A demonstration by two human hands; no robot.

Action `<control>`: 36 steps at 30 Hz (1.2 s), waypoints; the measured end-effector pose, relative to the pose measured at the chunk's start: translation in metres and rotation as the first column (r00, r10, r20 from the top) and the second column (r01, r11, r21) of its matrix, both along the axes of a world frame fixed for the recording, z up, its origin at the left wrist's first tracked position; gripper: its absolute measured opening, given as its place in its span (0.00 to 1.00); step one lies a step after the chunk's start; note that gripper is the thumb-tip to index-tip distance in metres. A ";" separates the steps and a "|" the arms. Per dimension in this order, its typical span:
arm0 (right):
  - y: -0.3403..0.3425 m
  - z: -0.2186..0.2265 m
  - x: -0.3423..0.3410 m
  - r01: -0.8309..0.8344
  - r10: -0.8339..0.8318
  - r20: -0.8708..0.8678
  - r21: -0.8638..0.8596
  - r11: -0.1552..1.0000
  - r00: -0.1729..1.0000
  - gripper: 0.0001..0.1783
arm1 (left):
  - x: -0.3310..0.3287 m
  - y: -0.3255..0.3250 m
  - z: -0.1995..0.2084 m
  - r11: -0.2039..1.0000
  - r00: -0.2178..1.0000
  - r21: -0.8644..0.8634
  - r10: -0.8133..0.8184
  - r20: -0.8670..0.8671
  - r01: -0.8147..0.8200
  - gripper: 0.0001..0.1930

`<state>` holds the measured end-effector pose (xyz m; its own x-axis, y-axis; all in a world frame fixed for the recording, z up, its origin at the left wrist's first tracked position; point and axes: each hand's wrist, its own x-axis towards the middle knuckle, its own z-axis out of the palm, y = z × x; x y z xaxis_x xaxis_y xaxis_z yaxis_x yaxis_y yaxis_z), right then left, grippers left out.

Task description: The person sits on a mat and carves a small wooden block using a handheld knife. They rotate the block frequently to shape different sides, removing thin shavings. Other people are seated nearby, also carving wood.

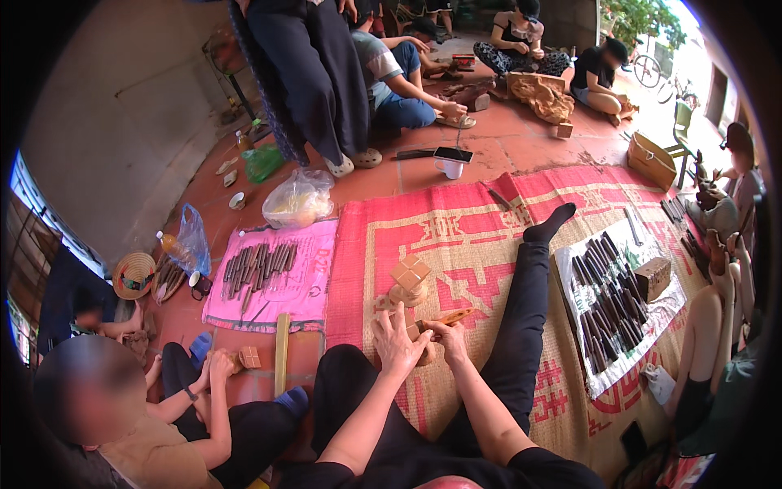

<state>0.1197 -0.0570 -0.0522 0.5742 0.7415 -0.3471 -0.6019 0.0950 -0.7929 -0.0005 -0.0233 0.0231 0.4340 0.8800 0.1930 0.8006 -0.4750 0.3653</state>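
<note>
1. The left hand (394, 346) is spread over a small wooden block (415, 330), gripping it above the person's lap; the fingers hide part of the block.
2. The right hand (450, 341) is closed just beside it, its fingers on a slender yellowish-brown piece (458, 314) that points up and to the right. Whether this piece touches the block I cannot tell.
3. Just beyond the hands, another wooden block (410, 272) sits on a rounded wooden piece (408, 295), on the red and straw-coloured mat (366, 244).
4. To the left, many dark, slender tools (257, 269) lie on a pink sheet (318, 236). A pale wooden strip (282, 354) lies near it on the tiled floor (204, 318).
5. To the right, more dark tools (611, 301) lie in rows on a white sheet (664, 306), beside a brown block (653, 279).
6. At the lower left, a co-worker (155, 436) holds a similar block (249, 357).
</note>
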 end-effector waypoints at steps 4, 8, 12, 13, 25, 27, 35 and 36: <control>-0.005 -0.029 0.019 0.048 -0.014 0.236 -0.139 0.989 0.972 0.07 | 0.001 0.003 -0.001 0.999 0.999 0.039 -0.029 0.025 0.028 0.42; 0.000 0.012 0.011 -0.035 0.034 0.071 0.022 0.999 0.997 0.07 | -0.016 0.016 0.001 0.972 0.950 0.071 -0.234 0.207 0.224 0.38; -0.007 -0.027 0.013 -0.082 0.090 0.127 -0.069 0.994 0.988 0.07 | -0.035 0.027 0.010 0.889 0.882 -0.027 -0.449 0.146 0.457 0.46; -0.013 -0.041 0.018 -0.037 0.052 0.195 -0.078 0.996 0.979 0.08 | -0.038 0.027 0.012 0.883 0.881 -0.040 -0.463 0.100 0.468 0.46; -0.014 -0.043 0.027 0.074 -0.044 0.277 -0.099 0.992 0.960 0.08 | 0.000 0.002 -0.012 0.999 0.999 0.027 0.039 0.033 -0.040 0.47; -0.016 -0.016 0.027 0.075 -0.060 0.191 -0.074 0.994 0.980 0.07 | -0.007 0.004 -0.007 0.999 0.997 0.032 -0.008 0.079 0.005 0.46; -0.016 -0.027 0.004 -0.054 0.063 0.248 -0.045 0.998 0.967 0.05 | -0.068 0.025 -0.005 0.948 0.863 -0.215 -0.101 0.495 0.235 0.47; -0.010 -0.014 -0.005 0.068 -0.040 0.283 -0.093 0.993 0.958 0.06 | -0.073 0.025 -0.005 0.945 0.864 -0.224 -0.100 0.494 0.238 0.47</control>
<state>0.1151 -0.0669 -0.0663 0.6973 0.6762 -0.2379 -0.3506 0.0321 -0.9360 -0.0738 0.0012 0.0186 0.4985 0.8481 0.1793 0.4165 -0.4158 0.8085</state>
